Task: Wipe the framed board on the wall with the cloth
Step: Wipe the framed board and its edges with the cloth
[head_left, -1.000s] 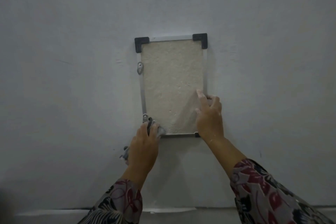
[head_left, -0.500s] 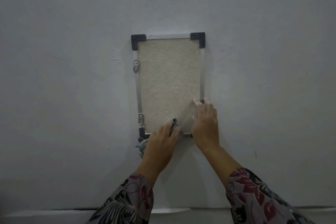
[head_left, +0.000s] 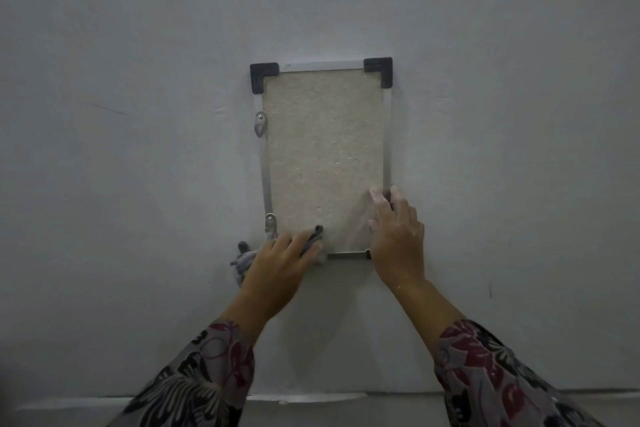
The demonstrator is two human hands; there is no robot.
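left hand (head_left: pixel 282 262) presses a soft, floppy grey cloth (head_left: pixel 242 262) on the stiff beige metal-framed board's (head_left: pixel 325 156) bottom-left corner, right hand (head_left: pixel 398 236) flat, bracing its lower-right edge

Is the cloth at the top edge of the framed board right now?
No, the left hand presses the cloth at the bottom left corner of the framed board, far below its top edge.

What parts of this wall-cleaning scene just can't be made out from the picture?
All in the head view:
- Most of the cloth: bunched under the left hand.
- The framed board's lower left corner: covered by that hand and cloth.
- Its lower right corner: behind the right hand.
- Both sleeves: cut off by the bottom edge.
- Dirt on the board: too dim to tell.
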